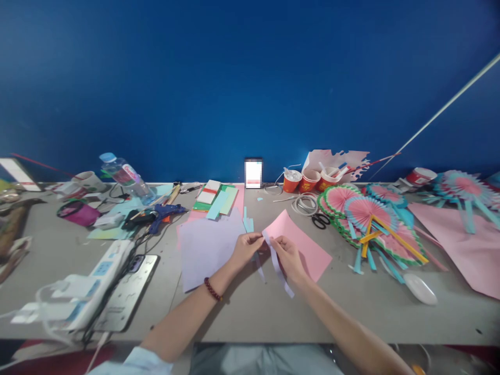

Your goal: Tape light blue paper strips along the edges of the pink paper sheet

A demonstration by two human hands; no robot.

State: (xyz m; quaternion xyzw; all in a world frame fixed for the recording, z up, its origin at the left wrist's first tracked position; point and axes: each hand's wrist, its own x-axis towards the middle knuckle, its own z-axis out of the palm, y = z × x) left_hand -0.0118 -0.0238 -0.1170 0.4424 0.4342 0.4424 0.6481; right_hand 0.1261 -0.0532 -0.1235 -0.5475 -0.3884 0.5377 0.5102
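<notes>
Between my two hands is a narrow lavender paper strip [279,268], its loose end hanging down toward me. My left hand [248,247] pinches it near the top from the left side. Fingers closed, my right hand [289,255] grips the same strip just to the right. Under and behind my right hand lies a pink paper sheet [307,247]. A lavender paper sheet [207,242] lies to the left, partly behind my left hand. Light blue strips [247,221] rest just beyond my hands, and another lavender strip hangs or lies below them; I cannot tell which.
Black scissors [321,221] and a coiled white cable [304,204] lie to the right, near folded paper fans [371,211] and a white spoon-like piece [420,289]. On the left are a blue glue gun [162,216], a bottle [127,174], a power strip [103,278] and a phone [128,297].
</notes>
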